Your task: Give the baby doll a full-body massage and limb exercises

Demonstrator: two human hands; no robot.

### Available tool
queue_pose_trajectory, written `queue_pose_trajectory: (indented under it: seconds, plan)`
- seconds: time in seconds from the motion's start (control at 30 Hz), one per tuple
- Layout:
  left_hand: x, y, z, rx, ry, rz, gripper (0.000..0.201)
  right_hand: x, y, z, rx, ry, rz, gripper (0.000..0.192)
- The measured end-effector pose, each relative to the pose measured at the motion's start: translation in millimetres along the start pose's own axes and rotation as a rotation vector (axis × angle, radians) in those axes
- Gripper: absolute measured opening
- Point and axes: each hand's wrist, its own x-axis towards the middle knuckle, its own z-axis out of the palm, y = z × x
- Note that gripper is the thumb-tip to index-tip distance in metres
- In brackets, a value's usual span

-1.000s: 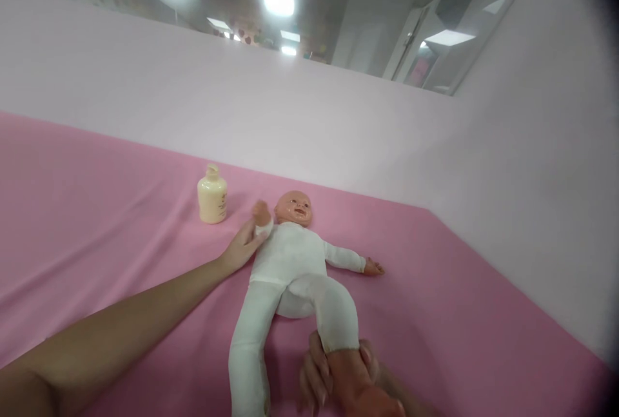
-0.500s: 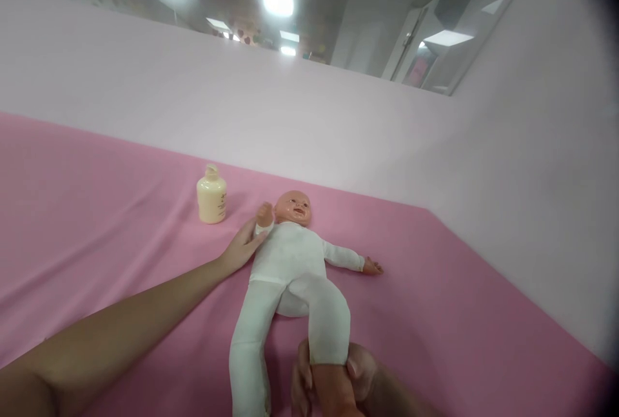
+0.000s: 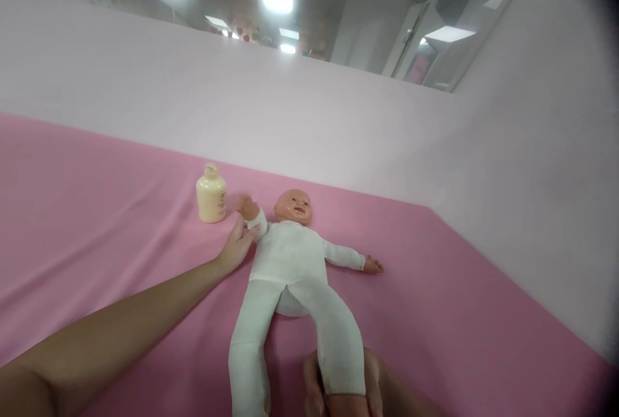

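Note:
A baby doll (image 3: 290, 252) with a white cloth body lies on its back on a pink sheet, its bare head at the far end. My left hand (image 3: 236, 246) grips the doll's arm (image 3: 257, 220) on the left side, near its wrist. Around the lower part of the doll's leg (image 3: 341, 339) on the right wraps my right hand (image 3: 374, 381), fingers on both sides, partly hidden behind it. The doll's other arm (image 3: 345, 256) stretches out to the right on the sheet. Its left-side leg (image 3: 249, 352) lies straight toward me.
A cream pump bottle (image 3: 211, 196) stands upright on the pink sheet (image 3: 435, 301), left of the doll's head. A pale low wall (image 3: 242, 101) borders the sheet at the back, and another wall (image 3: 536, 165) rises at the right. Above the back wall is a glassy panel with reflected lights.
My left hand has shifted slightly left, swinging the doll's arm outward toward the bottle. My right hand has moved the doll's leg right and nearer to me, so it lies straighter.

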Motion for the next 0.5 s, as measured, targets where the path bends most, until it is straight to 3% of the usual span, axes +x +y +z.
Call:
queue_pose_trajectory:
  seconds: [0.03, 0.17, 0.3, 0.4, 0.5]
  plan:
    - [-2, 2, 0.2, 0.055, -0.065, 0.060, 0.048, -1, 2, 3, 0.090, -0.009, -0.093, 0.066]
    - [-6, 4, -2.8, 0.306, -0.265, 0.299, 0.047, -5, 2, 12, 0.303, 0.395, -0.329, 0.057]
    - [-6, 8, -4.5, 0.450, -0.459, 0.445, 0.049, -2, -10, 15, 0.358, 0.640, -0.364, 0.040]
    - [-6, 12, -3.4, 0.491, -0.474, 0.456, 0.054, 2, -15, 17, 0.424, 0.763, -0.344, 0.043]
    - [-6, 14, -3.0, 0.497, -0.473, 0.441, 0.054, 3, -17, 21, 0.436, 0.769, -0.335, 0.045]
